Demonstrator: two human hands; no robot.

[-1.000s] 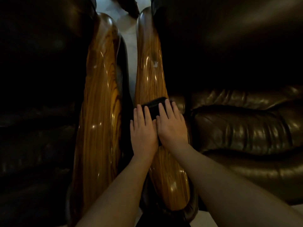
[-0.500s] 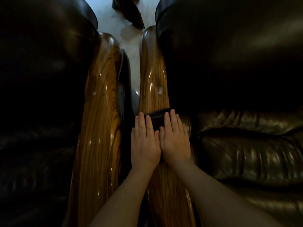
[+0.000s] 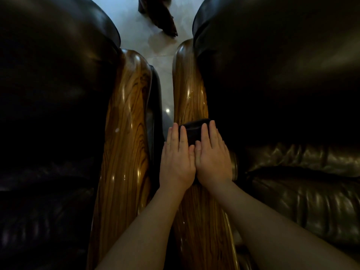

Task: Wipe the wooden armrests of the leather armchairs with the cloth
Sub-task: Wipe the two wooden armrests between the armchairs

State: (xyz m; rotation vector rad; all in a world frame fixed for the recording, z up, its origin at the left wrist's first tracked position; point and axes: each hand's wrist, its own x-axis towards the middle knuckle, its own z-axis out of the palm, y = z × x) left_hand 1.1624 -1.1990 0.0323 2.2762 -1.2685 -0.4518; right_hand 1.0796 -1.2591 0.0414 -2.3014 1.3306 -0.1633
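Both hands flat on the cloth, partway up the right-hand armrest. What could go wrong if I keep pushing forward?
1. The dark cloth is only pressed, not gripped, by the left hand and right hand; on the glossy armrest it may slide out from under them.
2. The armrest narrows beside the gap to the floor, so the left hand, already at that edge, could slip off.
3. The other armrest could get skipped.
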